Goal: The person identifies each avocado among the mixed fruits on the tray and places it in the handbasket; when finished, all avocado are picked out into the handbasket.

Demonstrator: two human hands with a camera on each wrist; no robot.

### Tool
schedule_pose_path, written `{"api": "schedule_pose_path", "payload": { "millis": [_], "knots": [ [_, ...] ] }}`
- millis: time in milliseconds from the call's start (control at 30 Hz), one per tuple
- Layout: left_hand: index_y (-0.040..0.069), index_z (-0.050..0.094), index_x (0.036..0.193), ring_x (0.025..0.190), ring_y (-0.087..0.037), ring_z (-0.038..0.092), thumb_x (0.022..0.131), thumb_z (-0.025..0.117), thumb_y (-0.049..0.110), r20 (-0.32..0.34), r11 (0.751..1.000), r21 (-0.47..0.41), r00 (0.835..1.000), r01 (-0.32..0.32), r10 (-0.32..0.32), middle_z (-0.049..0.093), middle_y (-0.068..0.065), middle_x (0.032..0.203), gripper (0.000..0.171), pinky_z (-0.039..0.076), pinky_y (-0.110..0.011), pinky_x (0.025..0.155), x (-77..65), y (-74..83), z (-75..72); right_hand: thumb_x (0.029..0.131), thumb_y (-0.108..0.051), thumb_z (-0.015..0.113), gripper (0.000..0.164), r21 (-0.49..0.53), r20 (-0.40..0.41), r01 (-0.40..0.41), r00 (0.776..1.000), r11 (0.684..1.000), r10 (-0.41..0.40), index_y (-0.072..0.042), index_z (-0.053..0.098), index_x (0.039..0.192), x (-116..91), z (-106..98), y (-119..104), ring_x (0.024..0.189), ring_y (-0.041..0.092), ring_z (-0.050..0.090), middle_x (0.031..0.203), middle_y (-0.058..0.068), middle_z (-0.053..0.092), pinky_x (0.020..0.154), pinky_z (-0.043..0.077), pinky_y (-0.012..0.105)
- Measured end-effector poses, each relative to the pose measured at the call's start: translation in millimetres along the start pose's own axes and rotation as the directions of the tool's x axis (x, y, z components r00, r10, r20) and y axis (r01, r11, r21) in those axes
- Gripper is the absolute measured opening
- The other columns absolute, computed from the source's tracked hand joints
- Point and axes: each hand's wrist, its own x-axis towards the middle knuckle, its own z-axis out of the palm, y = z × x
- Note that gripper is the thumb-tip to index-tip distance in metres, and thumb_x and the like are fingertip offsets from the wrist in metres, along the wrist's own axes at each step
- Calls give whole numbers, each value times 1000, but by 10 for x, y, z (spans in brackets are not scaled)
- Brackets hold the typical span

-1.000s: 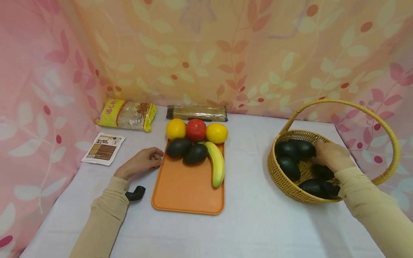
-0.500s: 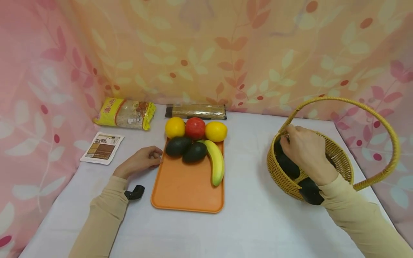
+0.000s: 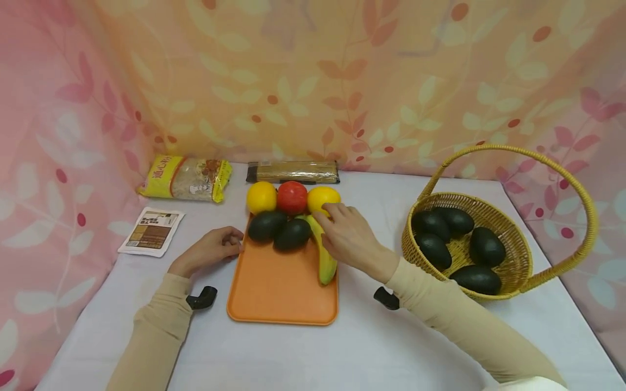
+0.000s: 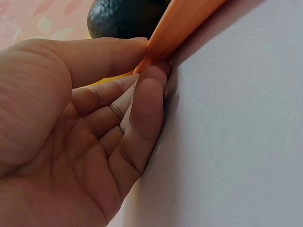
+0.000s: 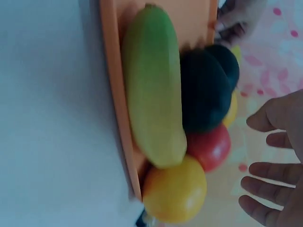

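My left hand [image 3: 210, 250] pinches the left rim of the orange tray [image 3: 279, 293]; in the left wrist view the thumb lies over the rim and a finger under it. Over the tray's right side, my right hand [image 3: 354, 239] hovers above the banana [image 3: 326, 266], partly covering it. Spread fingers and nothing held show in the right wrist view. Two dark avocados [image 3: 292, 234] lie beside the banana. Behind them, at the tray's far end, sit a red round fruit [image 3: 292, 197], a yellow round fruit [image 3: 261, 197] and a yellow oval fruit [image 3: 320, 196].
A wicker basket [image 3: 525, 260] with a tall handle stands at the right, holding several avocados [image 3: 476, 279]. At the back lie a yellow food bag [image 3: 188, 178] and a pack of noodle-like sticks [image 3: 293, 171]. A flat white packet [image 3: 152, 232] lies at the left.
My right hand has left the basket and moved left to over the tray, with nothing in it. My left hand stays at the tray's rim.
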Motion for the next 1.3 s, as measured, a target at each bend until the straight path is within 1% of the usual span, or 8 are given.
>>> {"api": "schedule_pose_path", "payload": {
  "millis": [100,200,400,567,800,1033,1167,1300],
  "knots": [
    [-2,54,124,77,-17,57,95,63,19,3,1000,-11,1000,5,-5,62,-10,93,37,49,-27,67,-9,-5,-1,83,-18,73,51,49,43,94,994,994,-96,-12,55,131,82,129,-159,117,32,57,129,15,58,92,52,44],
    [-1,54,124,77,-17,57,95,62,20,8,1000,-19,1000,13,-13,62,-10,93,37,49,-27,67,-11,-1,-4,85,-22,73,56,72,94,146,984,987,-152,-13,52,136,160,211,-281,127,34,52,140,16,52,100,48,46],
    [-2,54,124,76,-17,57,95,62,19,6,1000,-15,1000,9,-9,63,-10,93,37,49,-27,67,-6,10,4,88,-29,70,58,41,170,166,971,985,-170,-16,49,141,272,326,-416,135,36,46,146,17,49,109,41,48],
    [-2,53,125,77,-17,57,95,62,20,10,1000,-16,1000,5,-4,63,-9,93,37,49,-27,67,-3,2,12,89,-32,69,52,22,201,176,963,984,-177,-17,53,136,275,387,-437,130,37,50,139,15,54,106,44,46],
    [-2,54,123,76,-17,57,95,63,19,6,1000,-22,1000,-8,8,62,-9,91,37,49,-27,66,-4,-17,-3,85,-21,75,43,-14,178,202,964,979,-196,-18,61,127,273,431,-423,117,29,55,125,8,59,96,49,38],
    [-2,54,123,77,-17,57,95,63,19,5,1000,-17,1000,3,-3,62,-9,92,36,49,-27,67,11,-21,-6,90,-17,70,36,-74,150,228,965,971,-215,-22,61,124,258,473,-432,110,25,54,122,3,60,89,48,35],
    [-2,54,123,77,-17,57,95,62,18,3,1000,-21,1000,6,-6,62,-9,92,36,49,-27,67,-6,-4,-8,86,-19,74,42,-36,119,228,968,973,-222,-20,59,125,243,454,-424,111,25,54,121,3,60,90,47,35],
    [-2,54,123,76,-16,58,94,63,18,-3,1000,-10,1000,-1,1,63,-9,91,36,49,-27,68,-20,20,-13,83,-27,76,48,29,56,200,978,979,-201,-18,58,126,212,292,-372,112,26,55,122,4,61,93,47,37]
  ]
}}
